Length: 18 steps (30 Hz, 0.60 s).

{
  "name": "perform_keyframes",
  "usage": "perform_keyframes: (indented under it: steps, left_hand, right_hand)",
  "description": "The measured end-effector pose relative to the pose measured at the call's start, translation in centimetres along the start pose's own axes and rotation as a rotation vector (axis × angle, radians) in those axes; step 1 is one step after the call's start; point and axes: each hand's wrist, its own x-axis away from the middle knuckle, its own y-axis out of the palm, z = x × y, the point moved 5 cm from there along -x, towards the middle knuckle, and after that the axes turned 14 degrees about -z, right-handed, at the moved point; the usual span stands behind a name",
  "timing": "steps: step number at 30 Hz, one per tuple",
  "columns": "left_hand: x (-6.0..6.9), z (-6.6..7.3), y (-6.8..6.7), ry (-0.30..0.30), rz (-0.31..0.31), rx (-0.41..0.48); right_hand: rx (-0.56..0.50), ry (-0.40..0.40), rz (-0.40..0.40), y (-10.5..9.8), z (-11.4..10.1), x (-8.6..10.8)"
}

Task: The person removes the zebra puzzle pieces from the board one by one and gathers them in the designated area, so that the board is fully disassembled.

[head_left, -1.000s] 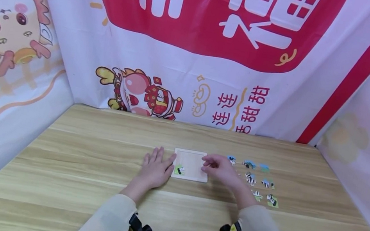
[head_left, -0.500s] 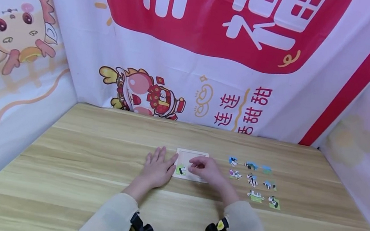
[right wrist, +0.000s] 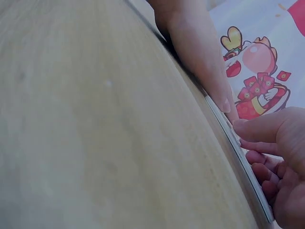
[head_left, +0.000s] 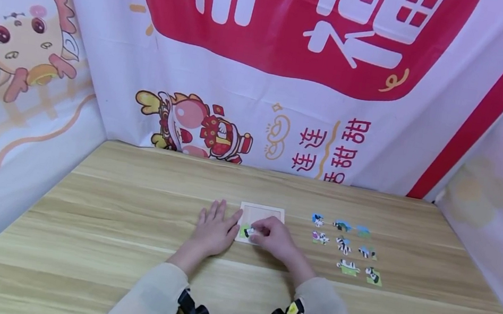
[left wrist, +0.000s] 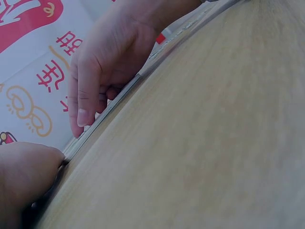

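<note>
My left hand (head_left: 213,232) lies with spread fingers on the wooden table, its thumb along the left edge of a small pale puzzle tray (head_left: 275,210). A green puzzle piece with a black-and-white picture (head_left: 245,232) lies in the tray's lower left corner. My right hand (head_left: 273,236) reaches over the tray's lower part, thumb and forefinger extended to that piece and partly covering it. In the left wrist view the right hand's (left wrist: 112,59) thumb and forefinger point down at the tray edge, slightly apart. The right wrist view shows its other fingers (right wrist: 267,174) curled beside the tray.
To the right of the tray, several loose puzzle pieces (head_left: 343,245) lie in rows on the table (head_left: 144,270). A printed white and red cloth (head_left: 243,80) hangs behind the table's back edge. More cloth borders both sides.
My right hand has moved left across the tray, from its right edge to the piece in the lower left corner. My left hand stays by the tray's left edge.
</note>
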Motion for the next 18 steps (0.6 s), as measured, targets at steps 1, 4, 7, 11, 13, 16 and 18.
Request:
perform_keyframes:
  steps: [1,4,7,11,13,16,18]
  left_hand:
    - [0.02,0.01,-0.02,-0.001,0.0,-0.001]
    - [0.14,0.05,-0.12,0.0,0.002,0.001]
    - [0.22,0.1,-0.16,0.0,-0.001,0.004]
    - [0.27,0.12,-0.18,-0.003,-0.004,0.001]
    - [0.28,0.12,-0.18,-0.002,-0.003,0.001]
    - [0.21,0.11,-0.18,0.001,0.001,0.001]
    - [0.17,0.1,-0.18,0.003,0.003,0.003]
  right_hand:
    - [0.007,-0.004,0.004,0.05,-0.06,0.0]
    - [0.027,-0.002,0.014,0.2,-0.1,-0.12]
    - [0.073,-0.004,0.021,0.32,-0.13,-0.33]
    - [0.053,0.013,0.027,0.48,-0.07,-0.51]
    - [0.011,0.014,0.028,0.54,-0.03,-0.53]
    - [-0.055,0.017,0.031,0.62,0.04,-0.6]
    - [-0.074,0.019,0.028,0.66,0.06,-0.61]
